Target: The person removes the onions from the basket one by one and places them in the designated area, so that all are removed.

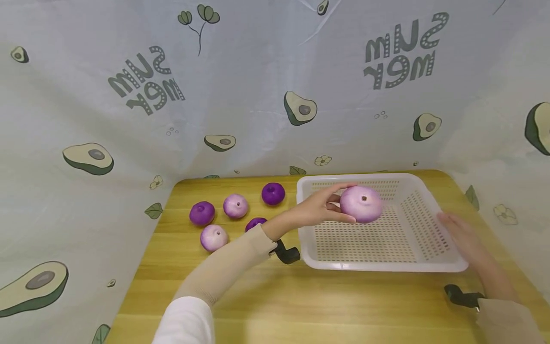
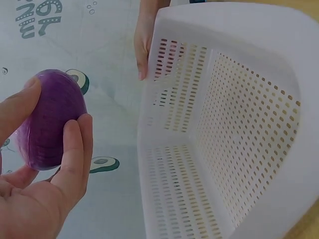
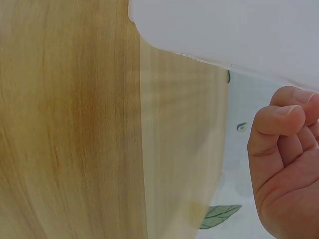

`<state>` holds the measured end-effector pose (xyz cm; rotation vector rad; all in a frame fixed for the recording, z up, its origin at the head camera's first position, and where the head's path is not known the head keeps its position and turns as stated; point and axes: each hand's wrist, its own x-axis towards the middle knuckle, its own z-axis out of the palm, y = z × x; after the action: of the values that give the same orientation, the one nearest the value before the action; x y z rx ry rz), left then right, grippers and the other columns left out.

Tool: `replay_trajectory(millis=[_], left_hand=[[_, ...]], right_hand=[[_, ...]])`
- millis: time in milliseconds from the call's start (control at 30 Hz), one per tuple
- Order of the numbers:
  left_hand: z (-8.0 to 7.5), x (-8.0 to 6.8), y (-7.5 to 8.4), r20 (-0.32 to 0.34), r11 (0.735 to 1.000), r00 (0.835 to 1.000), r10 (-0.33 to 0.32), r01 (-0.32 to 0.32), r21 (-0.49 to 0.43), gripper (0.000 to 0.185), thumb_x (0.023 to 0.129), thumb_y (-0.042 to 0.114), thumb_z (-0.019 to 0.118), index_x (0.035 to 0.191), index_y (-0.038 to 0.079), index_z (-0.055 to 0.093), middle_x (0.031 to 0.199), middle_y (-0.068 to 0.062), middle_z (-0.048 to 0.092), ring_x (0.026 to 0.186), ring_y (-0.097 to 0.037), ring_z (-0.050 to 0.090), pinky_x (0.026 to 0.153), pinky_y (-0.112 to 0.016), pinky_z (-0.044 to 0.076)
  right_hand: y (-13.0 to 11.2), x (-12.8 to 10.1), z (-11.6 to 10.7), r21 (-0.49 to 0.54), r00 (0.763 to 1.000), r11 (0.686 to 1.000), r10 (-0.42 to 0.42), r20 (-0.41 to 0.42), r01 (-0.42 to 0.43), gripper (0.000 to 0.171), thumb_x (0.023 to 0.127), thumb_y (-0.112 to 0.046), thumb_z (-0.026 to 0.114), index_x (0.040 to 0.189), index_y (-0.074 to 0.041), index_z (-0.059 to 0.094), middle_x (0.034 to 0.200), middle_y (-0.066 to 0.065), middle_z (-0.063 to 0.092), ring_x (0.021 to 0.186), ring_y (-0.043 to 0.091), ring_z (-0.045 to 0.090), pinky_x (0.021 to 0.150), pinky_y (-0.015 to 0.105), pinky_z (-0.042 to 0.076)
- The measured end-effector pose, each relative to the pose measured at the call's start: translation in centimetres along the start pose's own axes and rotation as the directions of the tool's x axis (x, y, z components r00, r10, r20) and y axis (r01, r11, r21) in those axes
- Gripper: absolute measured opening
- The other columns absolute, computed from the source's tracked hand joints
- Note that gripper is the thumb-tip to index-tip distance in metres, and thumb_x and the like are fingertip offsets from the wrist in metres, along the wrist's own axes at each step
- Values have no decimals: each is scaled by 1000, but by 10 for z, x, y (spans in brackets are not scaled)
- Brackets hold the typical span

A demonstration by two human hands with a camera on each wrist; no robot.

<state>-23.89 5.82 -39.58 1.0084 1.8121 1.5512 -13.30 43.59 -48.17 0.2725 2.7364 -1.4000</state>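
My left hand (image 1: 320,206) grips a round purple-and-white onion (image 1: 362,204) above the white plastic basket (image 1: 365,265). Seen from the left wrist, the thumb and fingers wrap around the sides of this onion (image 2: 52,117), which is deep purple from this angle. The basket has slotted walls and a perforated floor, and no onion lies in it. At the basket's right side, my right hand (image 1: 466,239) holds the rim from outside. In the right wrist view its curled fingers (image 3: 276,122) are right at the basket's edge (image 3: 224,62); the thumb is hidden.
Several onions lie left of the basket on the wooden table (image 1: 301,306), among them a dark purple onion (image 1: 273,194) and a paler onion (image 1: 236,206). My left forearm partly covers another purple onion (image 1: 255,222). An avocado-print sheet (image 1: 258,95) hangs behind the table.
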Motion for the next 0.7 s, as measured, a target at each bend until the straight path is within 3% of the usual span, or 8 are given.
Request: replay_trajectory(millis=[300, 467, 600, 633, 700], left_hand=[[-17, -30, 4, -9, 999, 1000, 25, -25, -21, 79, 85, -3, 76, 152, 14, 38, 137, -16, 54, 96, -17, 69, 86, -32, 57], [-32, -51, 1, -45, 1000, 999, 29, -29, -9, 79, 85, -3, 76, 153, 15, 37, 137, -14, 52, 100, -19, 69, 88, -33, 57], [-46, -69, -3, -94, 1000, 995, 23, -23, 2, 80, 86, -4, 76, 153, 12, 36, 137, -16, 53, 102, -24, 69, 87, -36, 57], [-50, -73, -3, -106, 1000, 994, 20, -20, 1, 80, 86, -5, 75, 153, 11, 35, 136, -17, 53, 102, -25, 69, 87, -36, 57], [-56, -83, -4, -126, 1000, 992, 10, -11, -10, 80, 86, -6, 74, 154, 8, 33, 134, -21, 54, 104, -28, 68, 88, -38, 57]], right_hand=[[0, 0, 1, -8, 999, 1000, -30, -19, 29, 66, 110, -38, 28, 140, 21, 27, 87, -15, 59, 70, 5, 61, 60, 24, 50], [1, 2, 1, -62, 998, 997, -50, -33, 48, 64, 110, -36, 27, 138, 22, 29, 98, 12, 61, 71, -1, 56, 61, 19, 47], [1, 3, 1, -80, 999, 996, -34, -21, 32, 67, 110, -38, 25, 141, 22, 26, 112, 37, 53, 74, -3, 54, 62, 18, 44], [1, 2, 1, -78, 1000, 997, -25, -15, 23, 68, 110, -39, 24, 142, 22, 24, 117, 41, 49, 79, 3, 57, 71, 23, 48], [1, 2, 1, -90, 1000, 996, -8, -8, 7, 71, 109, -40, 23, 144, 21, 21, 127, 45, 41, 82, -1, 53, 75, 23, 45]])
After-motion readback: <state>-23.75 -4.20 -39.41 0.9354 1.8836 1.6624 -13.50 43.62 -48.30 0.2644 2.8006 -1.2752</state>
